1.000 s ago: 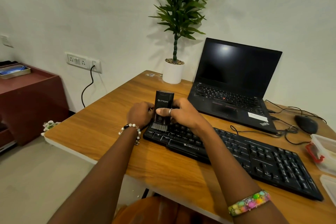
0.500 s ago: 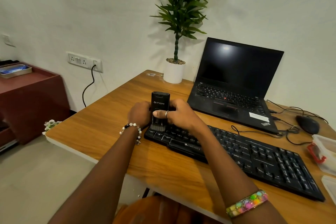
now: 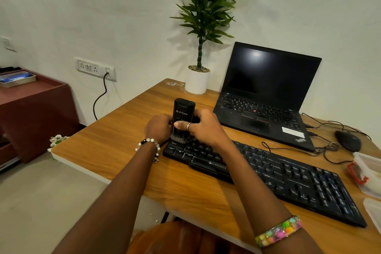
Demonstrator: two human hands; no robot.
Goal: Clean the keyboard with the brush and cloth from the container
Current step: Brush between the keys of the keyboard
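A black keyboard (image 3: 288, 179) lies slantwise across the wooden desk (image 3: 123, 134). At its far left end a black brush (image 3: 183, 111) stands upright, its bristles down on the top-left keys. My right hand (image 3: 204, 128) grips the brush body from the right, thumb across its front. My left hand (image 3: 157, 128) holds the brush's left side, fingers curled against it. A clear plastic container (image 3: 369, 173) with a red clasp sits at the desk's right edge. No cloth is visible.
An open black laptop (image 3: 266, 97) stands behind the keyboard, with a white potted plant (image 3: 197, 80) to its left. A black mouse (image 3: 348, 140) and tangled cables lie at the right. A maroon cabinet (image 3: 35, 109) is on the left by the wall.
The brush and both hands have slid slightly toward me and left over the keyboard's top-left keys. The grip is unchanged.
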